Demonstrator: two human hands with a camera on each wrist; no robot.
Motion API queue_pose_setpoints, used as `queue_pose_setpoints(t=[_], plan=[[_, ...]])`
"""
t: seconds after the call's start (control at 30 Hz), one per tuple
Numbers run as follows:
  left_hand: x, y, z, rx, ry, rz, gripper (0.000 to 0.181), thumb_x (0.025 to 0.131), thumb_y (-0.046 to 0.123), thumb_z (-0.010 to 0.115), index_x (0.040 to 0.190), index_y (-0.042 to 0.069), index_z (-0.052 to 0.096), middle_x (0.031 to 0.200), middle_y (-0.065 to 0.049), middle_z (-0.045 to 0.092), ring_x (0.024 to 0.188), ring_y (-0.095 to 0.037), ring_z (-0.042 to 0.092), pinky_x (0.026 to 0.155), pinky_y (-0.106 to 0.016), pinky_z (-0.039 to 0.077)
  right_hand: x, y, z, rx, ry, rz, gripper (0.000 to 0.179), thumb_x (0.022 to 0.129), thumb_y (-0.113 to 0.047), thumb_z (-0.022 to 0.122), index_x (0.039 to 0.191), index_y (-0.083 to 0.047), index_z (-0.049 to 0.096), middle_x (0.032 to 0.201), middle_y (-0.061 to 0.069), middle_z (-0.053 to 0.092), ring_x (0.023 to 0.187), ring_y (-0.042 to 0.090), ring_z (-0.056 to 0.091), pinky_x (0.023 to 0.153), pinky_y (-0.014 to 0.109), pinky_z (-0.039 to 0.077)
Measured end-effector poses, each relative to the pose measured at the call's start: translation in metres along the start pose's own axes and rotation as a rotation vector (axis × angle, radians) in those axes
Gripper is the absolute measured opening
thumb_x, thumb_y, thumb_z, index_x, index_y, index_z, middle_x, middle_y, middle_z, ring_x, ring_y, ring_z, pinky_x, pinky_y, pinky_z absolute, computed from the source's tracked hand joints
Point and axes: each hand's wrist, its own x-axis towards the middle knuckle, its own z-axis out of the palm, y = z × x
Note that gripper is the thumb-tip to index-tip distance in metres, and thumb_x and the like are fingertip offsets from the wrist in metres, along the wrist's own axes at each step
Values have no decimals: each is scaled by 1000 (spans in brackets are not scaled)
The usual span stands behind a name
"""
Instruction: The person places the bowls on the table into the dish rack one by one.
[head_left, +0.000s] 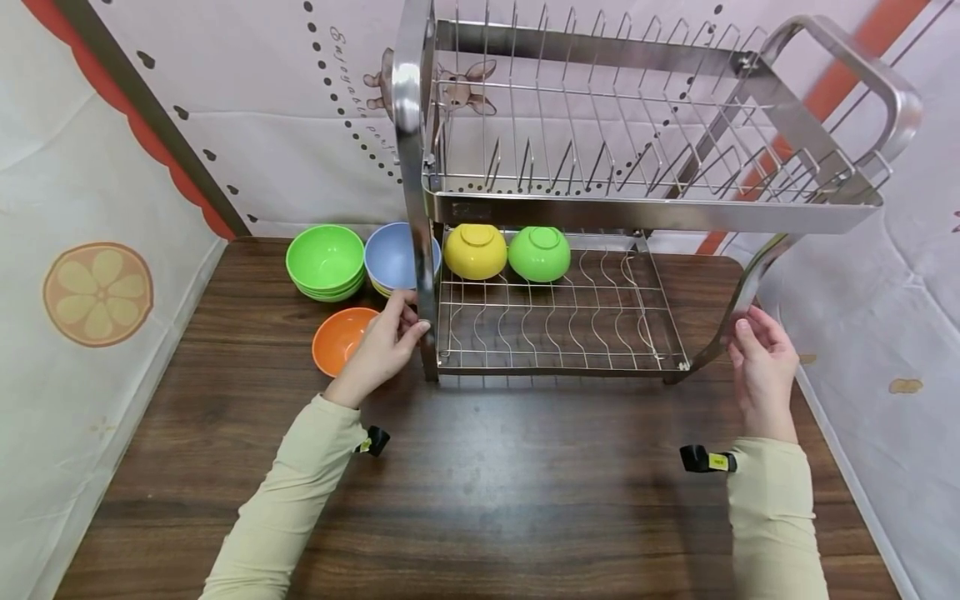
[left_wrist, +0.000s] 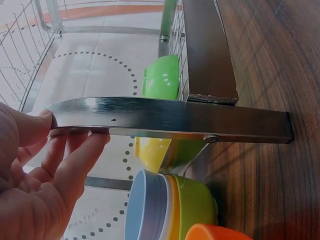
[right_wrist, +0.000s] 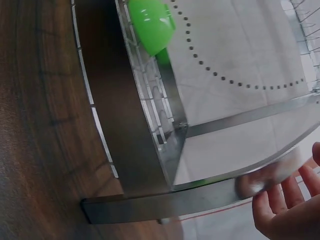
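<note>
A two-tier metal dish rack [head_left: 652,215] stands on the dark wooden table. My left hand [head_left: 386,346] pinches its left front upright [left_wrist: 150,117] between thumb and fingers, a little above the foot. On the opposite side, my right hand [head_left: 763,367] holds the curved right upright [right_wrist: 210,197], thumb in front and fingers at its outer side. Upside down on the lower tier, a yellow bowl [head_left: 476,252] and a green bowl [head_left: 540,254] sit side by side at the left rear. The upper tier carries only wire dividers.
Left of the rack stand a stack of green bowls [head_left: 326,260] and a stack topped by a blue bowl [head_left: 392,254], partly behind the upright. An orange bowl [head_left: 341,340] lies close to my left wrist. Printed cloth [head_left: 300,125] hangs behind and along both sides.
</note>
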Motion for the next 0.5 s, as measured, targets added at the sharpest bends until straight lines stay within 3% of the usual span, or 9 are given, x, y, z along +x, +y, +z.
queue_pose_setpoints(t=[0.23,0.5], plan=[[0,0,0,1,-2,2,29,88,7,56,113,1,41,85,-15,54,71,-22,52,63,-31,44,4,8,-3,-5,-29,16,8,79,6,63,82,-1,66,72,5,59,58,11,53,53,20,43],[-1,-1,0,1,2,8,29,88,6,56,112,1,41,84,-14,54,70,-21,52,62,-29,44,9,6,-9,-29,-118,63,8,78,3,64,84,-3,66,72,4,59,59,13,54,53,21,44]])
